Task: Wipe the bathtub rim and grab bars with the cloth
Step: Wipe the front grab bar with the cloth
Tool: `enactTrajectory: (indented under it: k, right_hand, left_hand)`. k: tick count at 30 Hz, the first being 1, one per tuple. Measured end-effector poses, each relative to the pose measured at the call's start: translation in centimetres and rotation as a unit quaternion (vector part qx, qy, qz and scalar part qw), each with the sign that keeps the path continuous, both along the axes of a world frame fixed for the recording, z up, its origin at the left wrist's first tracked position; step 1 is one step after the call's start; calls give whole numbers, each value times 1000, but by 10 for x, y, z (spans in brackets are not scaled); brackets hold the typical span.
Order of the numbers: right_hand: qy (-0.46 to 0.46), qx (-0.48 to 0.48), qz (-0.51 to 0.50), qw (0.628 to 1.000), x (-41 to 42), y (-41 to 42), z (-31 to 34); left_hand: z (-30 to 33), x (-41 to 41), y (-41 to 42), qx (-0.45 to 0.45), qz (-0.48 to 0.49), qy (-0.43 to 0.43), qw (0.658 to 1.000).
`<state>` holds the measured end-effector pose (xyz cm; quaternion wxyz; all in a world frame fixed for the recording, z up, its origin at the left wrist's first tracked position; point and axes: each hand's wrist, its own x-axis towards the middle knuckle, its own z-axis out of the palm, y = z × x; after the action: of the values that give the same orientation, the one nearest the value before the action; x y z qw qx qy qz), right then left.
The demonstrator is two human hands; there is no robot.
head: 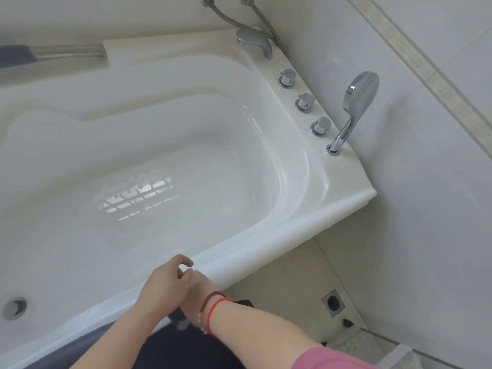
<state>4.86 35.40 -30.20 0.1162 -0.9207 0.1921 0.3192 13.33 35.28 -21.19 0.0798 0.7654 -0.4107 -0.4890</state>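
The white bathtub's near rim (pixel 266 251) runs diagonally across the lower half of the head view. My right hand (pixel 198 284) rests on that rim, wrist ringed by red bracelets, its fingers mostly covered by my left hand (pixel 166 286). A dark grey cloth (pixel 179 319) shows below the right hand against the tub's outer side. The left hand's fingers are loosely curled and apart over the right hand, holding nothing I can see. A clear bar (pixel 69 50) lies along the far rim at top left.
On the right rim stand a chrome spout (pixel 255 42), three round knobs (pixel 304 102) and a hand shower (pixel 356 102). A round jet (pixel 14 307) sits low in the tub wall at left. A floor drain (pixel 332 303) is set in the tiled floor at right.
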Motion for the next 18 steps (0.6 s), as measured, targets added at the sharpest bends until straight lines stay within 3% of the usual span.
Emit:
enactTrajectory:
  k: [6, 9, 11, 13, 15, 18]
  right_hand:
    - [15, 37, 41, 998, -4, -11, 20]
    - [21, 94, -63, 993, -7, -15, 32]
    - [-44, 108, -180, 977, -19, -20, 40]
    - [-105, 199, -335, 915, -34, -27, 65]
    - [-184, 260, -466, 826, -41, -33, 94]
    - [-280, 260, -551, 742, -41, -40, 138]
  left_hand:
    - [3, 7, 4, 13, 6, -14, 1000]
    - [8, 17, 2, 16, -12, -30, 999]
    - [11, 20, 0, 20, -45, -46, 998]
    - [20, 20, -3, 33, -71, -40, 996]
    - [35, 18, -10, 32, -89, -5, 996]
    - [74, 19, -29, -13, -102, 56, 993]
